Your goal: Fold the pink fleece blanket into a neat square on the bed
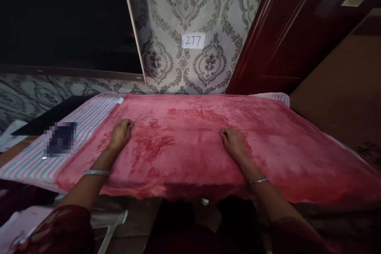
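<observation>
Patterned wall (pixel 186 63) at the back, dark red door (pixel 285 39) on the right side of it. In front: red plush cloth (pixel 190 143), spread out nearly flat, near edge drooping toward the person. Black screen (pixel 65 20) on the wall, upper left. Brown cardboard (pixel 342 87) right of the cloth. Striped cloth (pixel 98 115) pokes out from under the red one, mostly left, a bit at the far right corner.

Both hands rest on the red cloth, well apart, backs up. Left hand (pixel 121 131) is left of centre, fingers curled in, almost a fist. Right hand (pixel 233 139) sits right of centre, curled about the same. From here can't tell if either one pinches any fabric.

Small dark object (pixel 61 139) on the striped cloth, left of the left hand. White label (pixel 193 40) reading "277" on the wall. Thinnest bits: pale bangle (pixel 95 172) on the left forearm, silver bangle (pixel 258 181) on the right.
</observation>
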Demonstrator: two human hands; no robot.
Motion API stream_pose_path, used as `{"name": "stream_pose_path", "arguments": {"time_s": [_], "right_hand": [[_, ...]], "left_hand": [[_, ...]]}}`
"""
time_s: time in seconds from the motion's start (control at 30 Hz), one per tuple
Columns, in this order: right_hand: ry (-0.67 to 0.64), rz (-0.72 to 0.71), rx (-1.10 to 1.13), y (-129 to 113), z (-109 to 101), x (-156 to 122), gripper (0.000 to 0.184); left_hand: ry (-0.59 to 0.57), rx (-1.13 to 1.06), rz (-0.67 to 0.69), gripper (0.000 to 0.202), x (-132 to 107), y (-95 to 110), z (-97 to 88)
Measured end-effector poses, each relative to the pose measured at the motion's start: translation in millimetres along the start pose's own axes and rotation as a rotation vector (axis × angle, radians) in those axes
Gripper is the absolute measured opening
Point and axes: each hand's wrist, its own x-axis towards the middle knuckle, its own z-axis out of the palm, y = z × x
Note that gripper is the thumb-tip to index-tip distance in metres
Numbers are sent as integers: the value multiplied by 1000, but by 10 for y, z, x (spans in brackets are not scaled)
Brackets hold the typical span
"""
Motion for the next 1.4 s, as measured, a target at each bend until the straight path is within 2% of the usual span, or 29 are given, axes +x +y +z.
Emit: {"name": "stream_pose_path", "arguments": {"time_s": [0.17, 0.33, 0.43, 0.53, 0.67, 0.87, 0.93, 1.17, 1.4], "right_hand": [[-51, -154, -19, -156, -18, 70, 29], [-153, -228, -31, -361, 39, 202, 20], [-164, -213, -51, -390, 94, 222, 17], [-121, -169, -102, -376, 155, 225, 20], [-18, -100, -74, -362, 206, 228, 22], [165, -22, 37, -366, 176, 204, 22], [163, -1, 47, -365, 168, 211, 21], [24, 147, 61, -360, 146, 255, 26], [18, 19, 60, -367, 44, 174, 37]], "left_hand": [[80, 57, -12, 12, 53, 14, -14], [101, 146, -65, 15, 147, 5, 13], [108, 157, -96, 16, 162, 3, 46], [112, 148, -104, 16, 136, 7, 74], [94, 168, -127, 17, 93, 24, 91], [94, 166, -103, 15, 75, 36, 110], [98, 168, -112, 14, 79, 34, 111], [71, 206, -156, 19, 84, 62, 74], [37, 290, -128, 28, 51, 53, 82]]}}
